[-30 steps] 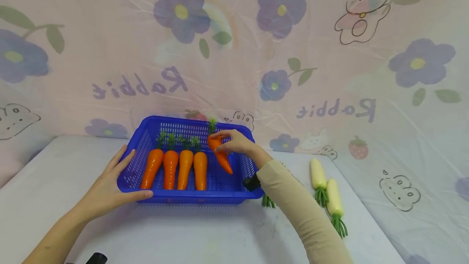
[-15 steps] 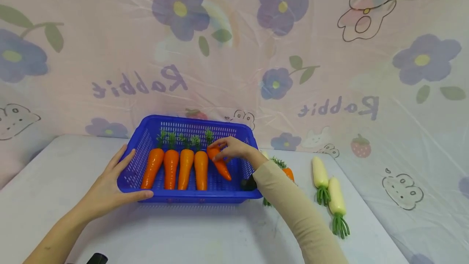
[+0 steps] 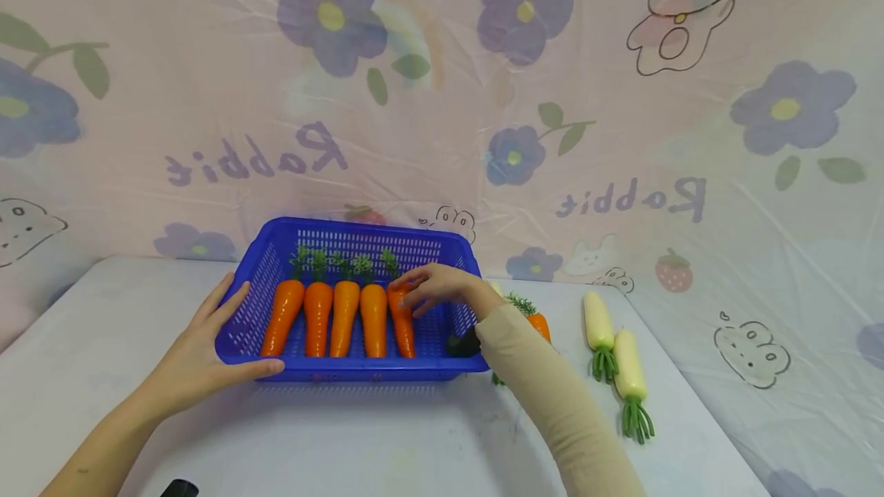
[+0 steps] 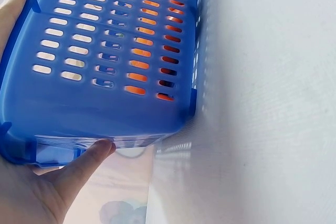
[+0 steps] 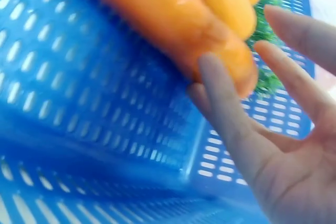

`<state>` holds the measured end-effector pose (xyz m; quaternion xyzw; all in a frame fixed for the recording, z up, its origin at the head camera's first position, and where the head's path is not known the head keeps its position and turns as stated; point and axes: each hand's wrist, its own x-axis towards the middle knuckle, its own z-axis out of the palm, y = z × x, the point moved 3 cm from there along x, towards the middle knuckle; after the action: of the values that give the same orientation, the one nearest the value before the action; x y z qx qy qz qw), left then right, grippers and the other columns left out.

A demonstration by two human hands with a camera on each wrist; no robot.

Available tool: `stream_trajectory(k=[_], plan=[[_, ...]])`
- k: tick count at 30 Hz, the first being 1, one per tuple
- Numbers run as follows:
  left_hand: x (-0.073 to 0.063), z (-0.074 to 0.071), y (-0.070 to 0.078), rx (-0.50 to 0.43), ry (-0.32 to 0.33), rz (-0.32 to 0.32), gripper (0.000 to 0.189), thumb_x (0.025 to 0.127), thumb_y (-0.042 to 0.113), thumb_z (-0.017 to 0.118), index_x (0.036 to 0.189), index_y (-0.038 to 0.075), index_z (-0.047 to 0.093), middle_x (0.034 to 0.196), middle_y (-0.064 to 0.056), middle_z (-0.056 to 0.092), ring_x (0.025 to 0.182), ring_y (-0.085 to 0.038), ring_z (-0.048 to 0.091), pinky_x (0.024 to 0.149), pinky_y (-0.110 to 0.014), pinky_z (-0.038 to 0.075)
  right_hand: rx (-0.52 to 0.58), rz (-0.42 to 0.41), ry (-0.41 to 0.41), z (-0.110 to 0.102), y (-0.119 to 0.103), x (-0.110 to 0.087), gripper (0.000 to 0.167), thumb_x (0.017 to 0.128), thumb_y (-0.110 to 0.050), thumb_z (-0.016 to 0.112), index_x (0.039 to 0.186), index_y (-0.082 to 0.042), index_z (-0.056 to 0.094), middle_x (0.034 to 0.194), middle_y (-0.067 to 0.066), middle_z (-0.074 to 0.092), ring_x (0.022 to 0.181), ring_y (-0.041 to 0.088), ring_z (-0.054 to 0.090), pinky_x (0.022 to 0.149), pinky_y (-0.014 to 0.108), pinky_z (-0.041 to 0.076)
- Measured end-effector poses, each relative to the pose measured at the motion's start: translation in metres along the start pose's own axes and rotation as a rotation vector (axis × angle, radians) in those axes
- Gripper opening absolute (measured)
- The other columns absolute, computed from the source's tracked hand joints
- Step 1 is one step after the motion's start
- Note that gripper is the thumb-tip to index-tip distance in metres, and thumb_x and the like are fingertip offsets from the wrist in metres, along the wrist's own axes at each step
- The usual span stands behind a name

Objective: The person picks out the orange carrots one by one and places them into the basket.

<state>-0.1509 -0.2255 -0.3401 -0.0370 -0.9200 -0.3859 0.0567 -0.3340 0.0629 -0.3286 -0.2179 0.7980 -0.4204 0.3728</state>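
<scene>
A blue plastic basket (image 3: 373,365) holds several orange carrots with green tops, lying side by side. My left hand (image 3: 196,347) rests against its left front corner, fingers and thumb extended. In the left wrist view, the thumb (image 4: 86,166) touches the basket (image 4: 94,111) from outside. Inside the basket, my right hand (image 3: 442,286) is at the top end of the rightmost carrot (image 3: 402,328). The right wrist view has the right hand (image 5: 294,166) with its fingers spread apart, the thumb touching or very near that carrot (image 5: 173,14); contact is hard to tell.
Two white radishes (image 3: 599,320) with green stems lie on the table's right side. Another carrot (image 3: 539,326) is partly hidden behind the right sleeve (image 3: 545,374). A printed cloth (image 3: 442,106) hangs behind the white table (image 3: 359,443).
My right hand has lowered the rightmost carrot from a tilted, raised position until it lies beside the others in the basket; its fingers have loosened. The left hand keeps its place on the basket.
</scene>
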Motion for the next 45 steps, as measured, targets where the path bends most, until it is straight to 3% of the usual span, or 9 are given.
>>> stream_trajectory(k=[6, 11, 17, 22, 25, 41, 45], plan=[[0.0, 0.001, -0.001, 0.0, -0.004, -0.002, 0.113, 0.073, 0.04, 0.081, 0.155, 0.012, 0.009, 0.162, -0.012, -0.011, 0.139, -0.058, 0.006, 0.09, -0.083, 0.022, 0.066, -0.097, 0.037, -0.007, -0.003, -0.007, 0.045, 0.092, -0.01, 0.061, 0.136, -0.001, 0.053, 0.137, 0.021, 0.054, 0.118, 0.027, 0.06, 0.101, 0.047, 0.049], [0.0, 0.003, -0.002, -0.007, -0.008, -0.003, 0.112, 0.073, 0.039, 0.081, 0.155, 0.012, 0.009, 0.162, -0.011, -0.011, 0.139, -0.058, 0.006, 0.09, -0.083, 0.022, 0.075, -0.143, 0.075, -0.01, -0.003, -0.01, 0.044, 0.091, -0.013, 0.064, 0.133, -0.002, 0.056, 0.137, 0.019, 0.054, 0.117, 0.024, 0.061, 0.1, 0.048, 0.049], [0.0, 0.006, -0.003, -0.004, -0.007, -0.006, 0.112, 0.073, 0.04, 0.08, 0.155, 0.013, 0.008, 0.162, -0.011, -0.011, 0.139, -0.058, 0.007, 0.089, -0.083, 0.022, 0.066, -0.21, 0.191, -0.014, -0.002, -0.013, 0.041, 0.089, -0.019, 0.068, 0.128, -0.009, 0.062, 0.137, 0.014, 0.055, 0.114, 0.022, 0.062, 0.099, 0.05, 0.049], [0.0, 0.007, -0.002, -0.007, -0.008, -0.006, 0.112, 0.073, 0.039, 0.081, 0.155, 0.012, 0.008, 0.162, -0.012, -0.011, 0.138, -0.059, 0.006, 0.09, -0.083, 0.022, 0.053, -0.261, 0.224, -0.017, -0.007, -0.019, 0.042, 0.09, -0.022, 0.066, 0.129, -0.007, 0.061, 0.137, 0.016, 0.054, 0.116, 0.03, 0.061, 0.095, 0.044, 0.053], [0.0, 0.007, -0.002, -0.001, -0.009, -0.008, 0.112, 0.074, 0.04, 0.08, 0.155, 0.012, 0.009, 0.162, -0.012, -0.011, 0.138, -0.059, 0.006, 0.089, -0.083, 0.022, 0.052, -0.273, 0.226, -0.018, -0.011, -0.023, 0.043, 0.09, -0.022, 0.066, 0.13, -0.005, 0.06, 0.138, 0.016, 0.054, 0.116, 0.034, 0.061, 0.096, 0.046, 0.052], [0.001, 0.003, -0.002, -0.01, 0.005, 0.012, 0.112, 0.073, 0.037, 0.081, 0.155, 0.012, 0.009, 0.162, -0.012, -0.01, 0.139, -0.059, 0.005, 0.091, -0.083, 0.02, -0.064, -0.295, 0.315, -0.035, -0.03, -0.055, 0.037, 0.091, -0.022, 0.065, 0.126, -0.011, 0.064, 0.136, 0.012, 0.056, 0.094, 0.023, 0.069, 0.095, 0.043, 0.053], [0.0, 0.002, -0.002, 0.001, 0.004, 0.007, 0.112, 0.073, 0.038, 0.081, 0.155, 0.013, 0.009, 0.162, -0.011, -0.011, 0.139, -0.059, 0.004, 0.091, -0.084, 0.02, -0.063, -0.287, 0.329, -0.038, -0.031, -0.064, 0.039, 0.091, -0.022, 0.066, 0.128, -0.01, 0.062, 0.14, 0.008, 0.051, 0.099, 0.024, 0.068, 0.095, 0.043, 0.053]])
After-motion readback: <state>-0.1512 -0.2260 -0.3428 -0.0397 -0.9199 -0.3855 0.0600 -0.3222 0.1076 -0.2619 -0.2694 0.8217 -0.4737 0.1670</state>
